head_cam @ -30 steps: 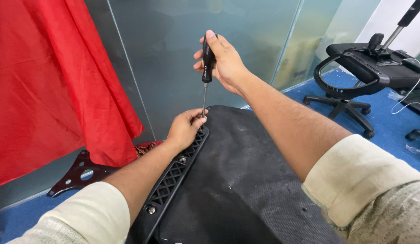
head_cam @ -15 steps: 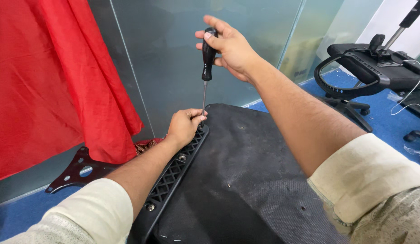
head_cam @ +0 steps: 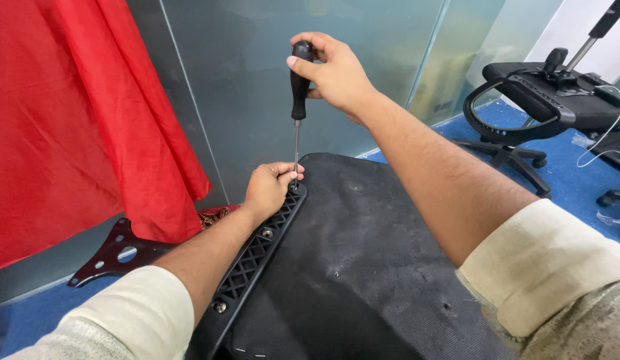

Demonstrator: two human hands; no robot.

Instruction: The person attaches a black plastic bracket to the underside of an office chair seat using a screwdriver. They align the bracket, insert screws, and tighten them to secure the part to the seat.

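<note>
Head view looks down on a black chair seat [head_cam: 363,267] lying flat on the blue floor [head_cam: 577,180]; along its left edge runs a black lattice strip [head_cam: 257,257] with screws showing; the right hand [head_cam: 333,70] is clenched round the black handle of a screwdriver [head_cam: 299,87], which stands upright, its thin shaft dropping to the far end of the strip; the left hand [head_cam: 270,187] rests there, fingers pinched about the tip; a red cloth [head_cam: 77,120] hangs at left against frosted glass; a black metal bracket [head_cam: 113,253] lies below it; an office chair base [head_cam: 543,100] stands at right, well apart.
</note>
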